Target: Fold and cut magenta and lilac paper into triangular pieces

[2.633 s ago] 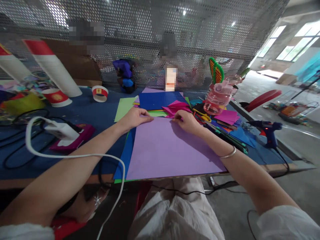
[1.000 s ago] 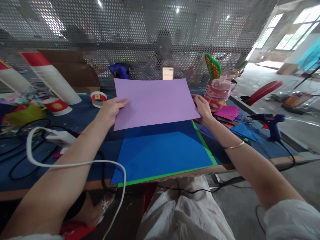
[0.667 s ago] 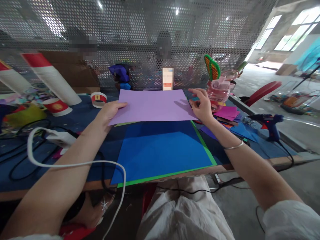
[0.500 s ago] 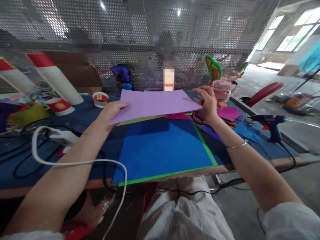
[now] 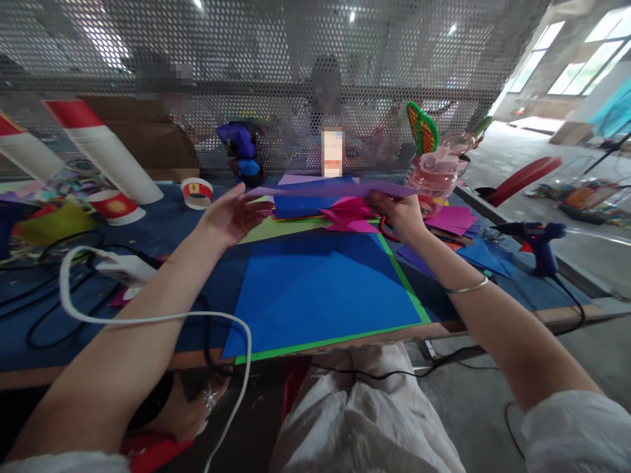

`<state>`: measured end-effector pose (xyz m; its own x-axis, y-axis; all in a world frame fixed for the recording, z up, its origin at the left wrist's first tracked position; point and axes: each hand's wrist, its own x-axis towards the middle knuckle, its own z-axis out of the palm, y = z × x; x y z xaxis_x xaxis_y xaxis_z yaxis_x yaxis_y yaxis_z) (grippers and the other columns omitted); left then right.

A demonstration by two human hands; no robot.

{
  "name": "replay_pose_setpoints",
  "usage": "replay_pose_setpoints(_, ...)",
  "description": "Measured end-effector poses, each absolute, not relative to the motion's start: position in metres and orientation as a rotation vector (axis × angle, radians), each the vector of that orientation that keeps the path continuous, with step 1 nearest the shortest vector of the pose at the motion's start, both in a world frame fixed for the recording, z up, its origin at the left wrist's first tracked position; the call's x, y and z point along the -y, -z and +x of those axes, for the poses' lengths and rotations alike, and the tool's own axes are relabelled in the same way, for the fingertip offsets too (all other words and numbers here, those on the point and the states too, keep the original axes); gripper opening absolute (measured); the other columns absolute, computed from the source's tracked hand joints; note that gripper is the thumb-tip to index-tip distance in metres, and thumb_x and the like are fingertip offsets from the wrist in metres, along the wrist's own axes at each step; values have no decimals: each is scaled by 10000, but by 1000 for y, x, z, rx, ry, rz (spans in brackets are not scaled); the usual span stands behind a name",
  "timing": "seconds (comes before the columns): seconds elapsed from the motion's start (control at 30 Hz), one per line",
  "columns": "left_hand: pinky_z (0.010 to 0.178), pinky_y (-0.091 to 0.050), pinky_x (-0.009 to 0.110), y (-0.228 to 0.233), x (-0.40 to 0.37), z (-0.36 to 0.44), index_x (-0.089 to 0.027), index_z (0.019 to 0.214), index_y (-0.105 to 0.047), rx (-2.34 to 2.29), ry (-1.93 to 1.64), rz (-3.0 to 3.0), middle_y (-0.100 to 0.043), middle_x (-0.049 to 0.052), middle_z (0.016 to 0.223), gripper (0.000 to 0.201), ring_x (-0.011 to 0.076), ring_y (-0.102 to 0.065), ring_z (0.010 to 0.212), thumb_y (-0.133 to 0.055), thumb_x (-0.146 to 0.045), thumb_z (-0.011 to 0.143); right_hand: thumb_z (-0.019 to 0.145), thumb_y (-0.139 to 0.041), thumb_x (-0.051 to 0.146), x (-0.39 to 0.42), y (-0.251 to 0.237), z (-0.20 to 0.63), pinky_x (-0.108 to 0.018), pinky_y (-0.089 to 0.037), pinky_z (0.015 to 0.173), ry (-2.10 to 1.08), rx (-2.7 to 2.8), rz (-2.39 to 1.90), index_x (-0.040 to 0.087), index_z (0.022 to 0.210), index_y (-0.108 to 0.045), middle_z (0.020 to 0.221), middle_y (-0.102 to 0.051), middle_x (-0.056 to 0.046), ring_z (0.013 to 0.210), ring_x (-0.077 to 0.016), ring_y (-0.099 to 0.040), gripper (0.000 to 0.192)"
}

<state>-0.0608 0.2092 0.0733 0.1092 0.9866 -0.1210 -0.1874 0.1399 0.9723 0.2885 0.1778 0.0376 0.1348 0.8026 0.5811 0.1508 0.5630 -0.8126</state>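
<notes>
Blue cloth covers the bench [image 5: 162,230], and everything else sits in relation to the big blue sheet [image 5: 323,289] lying flat at its near edge, squared over a green sheet [image 5: 417,299] that shows as a thin border on the right and front. Flat stacking like this keeps the paper uncreased.

Above the far edge of the blue sheet, a purple sheet [image 5: 335,190] hangs almost level in the air, seen nearly edge-on. The right hand [image 5: 401,213] pinches its right end, fingers closed on the paper, which seems to be what holds it clear of the things beneath. The left hand [image 5: 231,213] sits at the sheet's left end with fingers spread loosely; whether they touch the paper I cannot tell.

Beyond the blue sheet lie a pale green sheet [image 5: 269,230], a darker blue one, and folded pink paper [image 5: 348,217].

Right of the blue sheet stand a pink plastic bottle [image 5: 436,174] and, near the bench edge, a blue glue gun [image 5: 535,240].

Left of it run a white cable [image 5: 148,320] and a white plug block [image 5: 125,268], with a red-and-white paper cup [image 5: 197,192] farther back.
</notes>
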Motion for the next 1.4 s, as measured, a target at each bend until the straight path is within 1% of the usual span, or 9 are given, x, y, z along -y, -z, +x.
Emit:
replay_pose_setpoints(0.2,708,-531,270,-87,-189,-48,-202,1279,-605,-1083,-1184,1090,-806,-9,852,360,134,-690,703,-620,-449,1018,706,-865,564,-180,-42,287,-326,-644,633,-707,1079,-933,237,979,-655,956,-748,-61,827,-242,-779,475)
replay_pose_setpoints(0.43,653,-533,256,-85,-182,-46,-319,1530,-408,-1061,-1302,1369,-812,-82,951,898,125,-712,688,-847,-250,749,672,-869,562,-174,-46,282,-342,-632,642,-668,1163,-933,229,912,-668,895,-738,-55,810,-238,-758,457)
replay_pose_setpoints(0.67,682,-578,317,-91,-175,-57,-204,1212,-689,-1131,-1348,1790,-785,-25,892,589,150,-686,683,-857,-446,702,737,-861,406,-146,-59,285,-375,-616,722,-484,1406,-968,210,783,-740,783,-739,-40,768,-222,-702,235)
replay_pose_setpoints(0.8,792,-570,352,-81,-144,-80,-229,938,-829,-1165,-1243,1957,-815,34,935,396,224,-722,789,-906,-459,625,833,-785,432,-88,-59,309,-455,-610,966,-466,1768,-1010,246,1000,-821,1081,-815,-78,1041,-288,-758,252)
replay_pose_setpoints(0.93,736,-532,315,-50,-102,-102,-366,1080,-861,-1121,-802,2415,-774,21,879,278,209,-707,767,-670,-438,891,931,-654,280,-18,-41,329,-478,-563,1095,-407,2166,-1136,284,1349,-746,1400,-724,-110,1308,-315,-684,428)
replay_pose_setpoints(1.07,666,-506,294,-25,-75,-112,-499,1230,-782,-1095,-800,2598,-702,7,854,363,204,-669,783,-644,-344,931,884,-659,180,21,-19,333,-635,-479,1173,-223,2348,-1347,339,1529,-600,1617,-541,-90,1519,-397,-471,668)
replay_pose_setpoints(1.2,958,-556,414,-19,-64,-115,-586,1373,-657,-1033,-796,2709,-756,8,1203,473,274,-702,1080,-628,-334,974,900,-662,227,28,-11,331,-672,-469,1172,-145,2393,-1319,339,1621,-474,1669,-462,-91,1584,-417,-340,753)
replay_pose_setpoints(1.3,1248,-378,528,-18,-57,-113,-520,1605,-403,-903,-586,2795,-546,-15,1623,694,335,-512,1485,-572,-303,967,913,-636,205,28,-13,331,-630,-488,1173,-195,2422,-1244,323,1638,-443,1632,-509,-113,1524,-374,-466,760)
replay_pose_setpoints(1.4,1318,-266,555,-17,-50,-109,-438,1685,-240,-805,-245,2807,-368,-15,1729,906,325,-349,1600,-608,-269,875,870,-633,171,26,-15,335,-638,-463,1189,-288,2460,-1190,321,1617,-478,1593,-556,-112,1463,-360,-547,777)
